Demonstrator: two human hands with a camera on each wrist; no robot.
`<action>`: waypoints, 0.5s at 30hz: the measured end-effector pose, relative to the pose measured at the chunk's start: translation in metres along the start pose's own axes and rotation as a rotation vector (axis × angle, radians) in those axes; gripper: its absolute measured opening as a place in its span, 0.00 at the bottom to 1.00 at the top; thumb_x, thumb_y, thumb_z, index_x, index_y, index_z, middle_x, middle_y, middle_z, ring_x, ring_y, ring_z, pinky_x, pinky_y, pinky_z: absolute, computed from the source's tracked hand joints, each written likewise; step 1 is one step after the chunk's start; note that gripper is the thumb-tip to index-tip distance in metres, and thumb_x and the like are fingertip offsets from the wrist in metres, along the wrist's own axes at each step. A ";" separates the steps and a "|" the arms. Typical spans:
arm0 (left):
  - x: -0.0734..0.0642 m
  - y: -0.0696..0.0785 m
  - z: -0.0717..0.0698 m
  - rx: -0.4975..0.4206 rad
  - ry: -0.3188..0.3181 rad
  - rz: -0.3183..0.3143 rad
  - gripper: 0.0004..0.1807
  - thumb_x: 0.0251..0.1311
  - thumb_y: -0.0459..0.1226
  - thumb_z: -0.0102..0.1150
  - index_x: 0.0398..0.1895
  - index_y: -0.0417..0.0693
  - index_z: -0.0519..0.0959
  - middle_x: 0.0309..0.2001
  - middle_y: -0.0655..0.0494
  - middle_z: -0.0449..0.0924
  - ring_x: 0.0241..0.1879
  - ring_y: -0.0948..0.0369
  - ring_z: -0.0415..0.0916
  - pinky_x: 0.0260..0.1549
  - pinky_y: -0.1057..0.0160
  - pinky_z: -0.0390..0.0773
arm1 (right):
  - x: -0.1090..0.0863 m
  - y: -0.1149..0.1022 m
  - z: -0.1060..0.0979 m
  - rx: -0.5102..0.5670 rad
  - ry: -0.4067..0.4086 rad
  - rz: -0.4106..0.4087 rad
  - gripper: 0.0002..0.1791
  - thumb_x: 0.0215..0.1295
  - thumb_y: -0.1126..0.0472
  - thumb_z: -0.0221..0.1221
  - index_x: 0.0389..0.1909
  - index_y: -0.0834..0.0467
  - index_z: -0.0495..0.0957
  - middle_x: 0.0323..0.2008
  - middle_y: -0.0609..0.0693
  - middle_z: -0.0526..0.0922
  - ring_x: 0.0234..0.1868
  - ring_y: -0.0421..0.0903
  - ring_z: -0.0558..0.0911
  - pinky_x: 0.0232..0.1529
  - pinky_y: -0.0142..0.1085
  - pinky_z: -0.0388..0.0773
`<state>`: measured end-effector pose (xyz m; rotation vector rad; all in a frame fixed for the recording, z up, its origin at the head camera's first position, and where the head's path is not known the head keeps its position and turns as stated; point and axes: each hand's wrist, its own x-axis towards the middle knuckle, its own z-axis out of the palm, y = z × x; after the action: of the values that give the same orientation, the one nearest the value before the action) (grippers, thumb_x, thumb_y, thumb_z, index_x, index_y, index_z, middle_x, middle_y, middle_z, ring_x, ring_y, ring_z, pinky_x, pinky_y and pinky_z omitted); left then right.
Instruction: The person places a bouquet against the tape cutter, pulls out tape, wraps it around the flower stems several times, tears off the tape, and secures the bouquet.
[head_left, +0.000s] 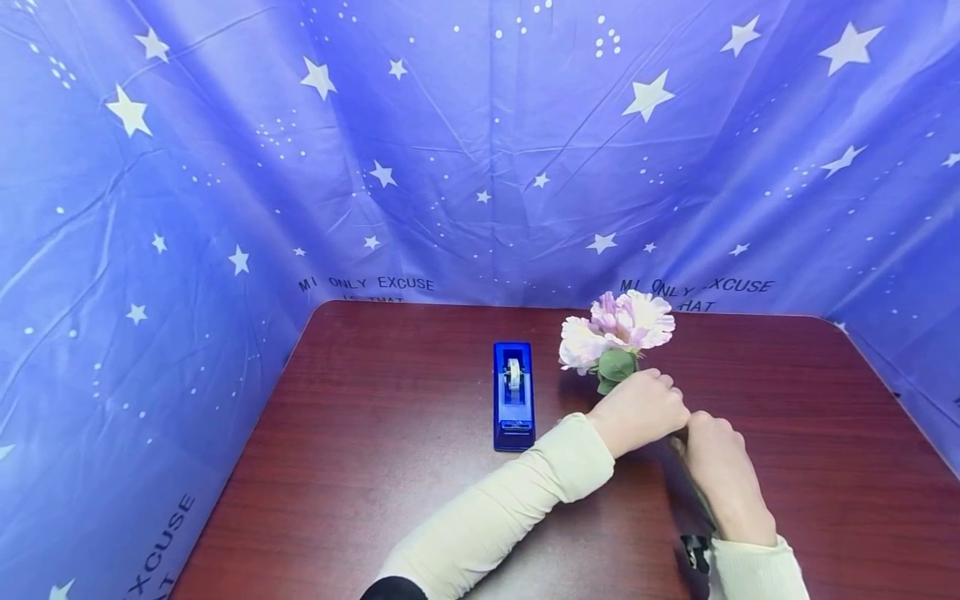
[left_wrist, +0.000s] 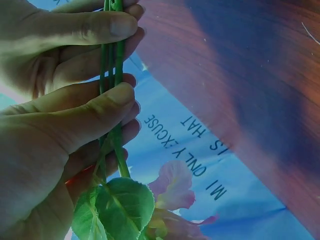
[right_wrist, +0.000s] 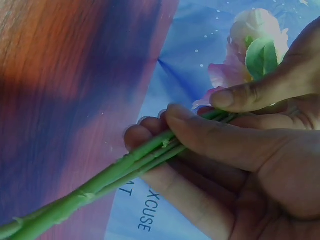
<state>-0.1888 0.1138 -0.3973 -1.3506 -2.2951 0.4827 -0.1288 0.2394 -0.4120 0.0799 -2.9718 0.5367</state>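
A bunch of pale pink and white flowers (head_left: 618, 329) with green leaves (left_wrist: 125, 207) rises above the hands in the head view. My left hand (head_left: 641, 410) grips the green stems (left_wrist: 111, 65) just below the leaves, its thumb pressed along them. Close beside it and lower down, my right hand (head_left: 727, 471) pinches the same stems (right_wrist: 95, 192) between thumb and fingers. Past the right hand, the lower stems run out bare, as the right wrist view shows. To the left of the flowers stands a blue tape dispenser (head_left: 513, 408) with a tape roll (head_left: 513, 375) in it.
The dark red wooden table (head_left: 360, 400) has its far edge just behind the flowers. A blue star-patterned cloth (head_left: 450, 208) with printed lettering hangs around the back and sides. A small black object (head_left: 695, 552) is beside the right sleeve.
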 end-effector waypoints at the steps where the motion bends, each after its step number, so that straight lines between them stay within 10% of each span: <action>1: -0.001 0.000 -0.001 0.006 0.000 -0.003 0.14 0.67 0.45 0.50 0.34 0.80 0.83 0.37 0.76 0.84 0.39 0.71 0.78 0.40 0.71 0.72 | 0.000 0.000 0.000 0.001 0.005 -0.005 0.11 0.53 0.69 0.63 0.16 0.67 0.73 0.18 0.66 0.78 0.22 0.69 0.79 0.23 0.62 0.72; 15: -0.011 -0.007 -0.009 0.028 0.021 -0.043 0.14 0.65 0.41 0.53 0.29 0.77 0.82 0.32 0.76 0.83 0.32 0.73 0.79 0.31 0.72 0.76 | 0.004 -0.003 0.000 0.059 0.035 -0.040 0.18 0.56 0.64 0.66 0.12 0.58 0.70 0.16 0.60 0.78 0.21 0.64 0.79 0.26 0.60 0.71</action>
<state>-0.1844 0.1020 -0.3882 -1.2841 -2.2868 0.4824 -0.1323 0.2360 -0.4105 0.1334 -2.9145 0.6141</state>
